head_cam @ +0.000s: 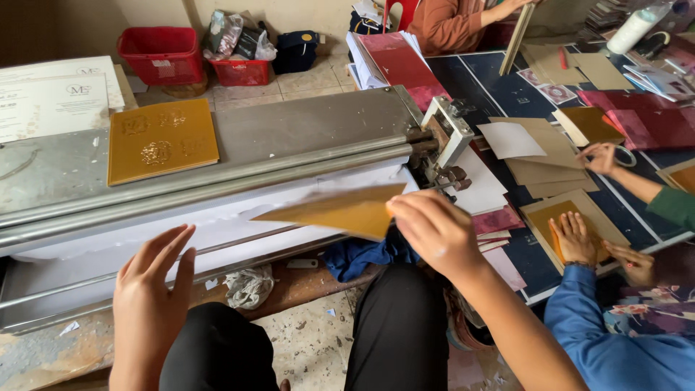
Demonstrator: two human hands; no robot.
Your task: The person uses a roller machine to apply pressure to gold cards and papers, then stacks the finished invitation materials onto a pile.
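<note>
My right hand [433, 230] pinches the right edge of a gold-yellow card sheet [337, 210], which hangs blurred in front of a long grey roller machine [289, 156]. My left hand [153, 282] is flat with fingers spread, at the white sheet [239, 217] lying on the machine's front bed. A stack of gold embossed cards [161, 140] rests on the machine's top plate at the left. My black-trousered knees fill the bottom of the view.
To the right, other people's hands [575, 239] press gold and brown cards on a dark blue floor mat [507, 90] strewn with maroon and brown card. Red baskets [161, 54] stand at the back. A blue cloth [362, 257] and a white rag [248, 286] lie under the machine.
</note>
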